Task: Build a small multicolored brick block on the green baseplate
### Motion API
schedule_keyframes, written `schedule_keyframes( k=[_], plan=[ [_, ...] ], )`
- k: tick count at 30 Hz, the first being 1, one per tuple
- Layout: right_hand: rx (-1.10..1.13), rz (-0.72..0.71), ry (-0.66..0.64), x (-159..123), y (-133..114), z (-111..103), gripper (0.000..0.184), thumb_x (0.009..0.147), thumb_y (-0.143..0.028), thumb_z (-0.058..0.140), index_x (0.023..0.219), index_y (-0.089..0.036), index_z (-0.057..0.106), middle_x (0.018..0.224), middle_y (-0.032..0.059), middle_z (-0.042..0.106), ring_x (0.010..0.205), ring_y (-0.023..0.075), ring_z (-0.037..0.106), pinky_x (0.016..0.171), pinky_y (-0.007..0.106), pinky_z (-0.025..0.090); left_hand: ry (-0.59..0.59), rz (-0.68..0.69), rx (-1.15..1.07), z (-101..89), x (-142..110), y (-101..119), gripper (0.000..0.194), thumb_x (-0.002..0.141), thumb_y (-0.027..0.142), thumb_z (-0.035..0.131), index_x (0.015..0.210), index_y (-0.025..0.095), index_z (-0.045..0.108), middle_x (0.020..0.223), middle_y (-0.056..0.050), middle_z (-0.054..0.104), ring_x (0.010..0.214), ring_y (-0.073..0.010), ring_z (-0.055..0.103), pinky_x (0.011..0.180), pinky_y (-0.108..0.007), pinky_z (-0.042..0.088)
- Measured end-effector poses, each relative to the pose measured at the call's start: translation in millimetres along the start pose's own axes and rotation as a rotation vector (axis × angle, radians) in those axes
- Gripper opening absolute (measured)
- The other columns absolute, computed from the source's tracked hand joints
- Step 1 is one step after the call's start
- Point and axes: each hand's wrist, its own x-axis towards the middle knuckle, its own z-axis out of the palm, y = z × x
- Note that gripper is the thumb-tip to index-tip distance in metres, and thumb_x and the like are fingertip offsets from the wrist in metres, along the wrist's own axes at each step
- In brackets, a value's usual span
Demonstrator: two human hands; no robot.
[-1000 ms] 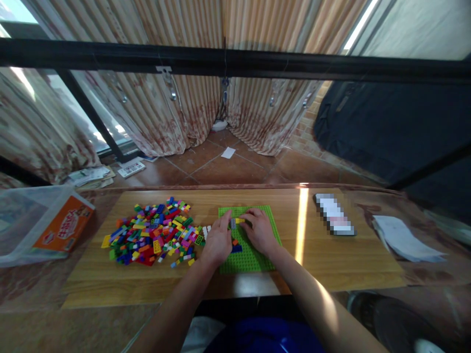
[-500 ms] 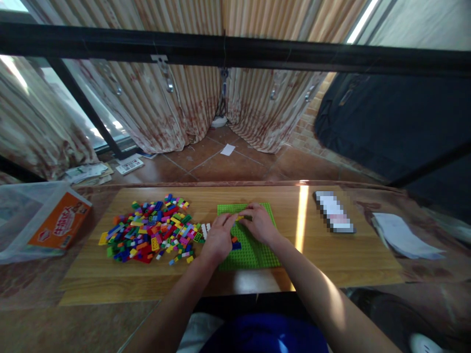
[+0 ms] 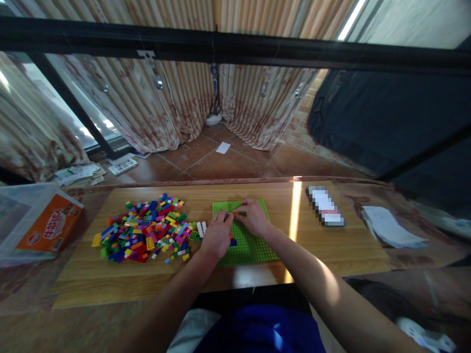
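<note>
Over the far half of a green studded baseplate (image 3: 263, 255), my left hand (image 3: 217, 238) and my right hand (image 3: 254, 219) meet with fingertips close together. Pinched between them are small toy bricks (image 3: 235, 214), mostly covered by the fingers, so their exact shape is unclear. Both hands are closed. A blue brick (image 3: 233, 242) with a bit of orange beside it sits on the baseplate, partly hidden by my left hand. White bricks (image 3: 201, 229) lie on the wood just left of that hand.
A large pile of mixed coloured bricks (image 3: 147, 230) covers the left of the wooden board (image 3: 125, 289). At left stands a clear plastic box (image 3: 22, 211) with an orange label. A phone (image 3: 326, 206), its screen blurred, lies at right, near white papers (image 3: 392, 226).
The whole view has shifted slightly to the left. My fingertips have drawn closer together around the small bricks, and the yellow piece seen before is now mostly covered.
</note>
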Motion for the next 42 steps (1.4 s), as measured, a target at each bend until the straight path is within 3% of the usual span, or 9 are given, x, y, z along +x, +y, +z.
schedule_keyframes(
  k=[7,25,34,37,42],
  plan=[
    [0.011,0.012,-0.022,2,0,0,0.011,0.079,-0.027,0.074,0.088,-0.025,0.079,0.099,0.0080,0.064,0.097,0.0210,0.058,0.090,0.036,0.045,-0.038,0.001,0.031,-5.1,3,3,0.049,0.079,-0.002,0.042,0.122,0.014,0.059,0.117,-0.013,0.055,0.110,-0.0240,0.051,0.098,-0.039,0.046],
    [0.051,0.021,0.022,-1,2,3,0.013,0.079,-0.027,0.074,0.091,-0.026,0.078,0.101,0.0074,0.063,0.099,0.0213,0.057,0.091,0.038,0.044,0.046,0.003,-0.022,3.9,2,-3,0.056,0.075,-0.004,0.042,0.125,0.015,0.059,0.119,-0.012,0.055,0.111,-0.0248,0.050,0.099,-0.041,0.046],
    [0.163,0.024,0.144,-33,-4,2,0.027,0.085,-0.018,0.063,0.110,-0.023,0.071,0.113,0.0086,0.062,0.109,0.0212,0.055,0.098,0.040,0.043,0.121,0.036,-0.081,13.6,-3,-12,0.060,0.076,-0.005,0.040,0.128,0.018,0.057,0.122,-0.010,0.054,0.113,-0.0233,0.049,0.102,-0.039,0.044],
    [0.208,0.028,0.192,-52,-13,3,0.025,0.088,-0.020,0.058,0.109,-0.025,0.070,0.114,0.0078,0.063,0.110,0.0209,0.056,0.097,0.040,0.045,0.132,0.008,-0.094,13.9,-4,-10,0.060,0.076,-0.005,0.040,0.128,0.020,0.056,0.123,-0.009,0.054,0.114,-0.0235,0.050,0.101,-0.040,0.045],
    [0.241,-0.004,0.165,-67,-36,9,0.020,0.088,-0.025,0.060,0.104,-0.025,0.071,0.114,0.0077,0.064,0.109,0.0210,0.057,0.096,0.039,0.045,0.112,-0.021,-0.118,11.5,-4,-7,0.056,0.078,0.000,0.041,0.128,0.021,0.056,0.124,-0.009,0.053,0.115,-0.0237,0.049,0.101,-0.041,0.045]
  ],
)
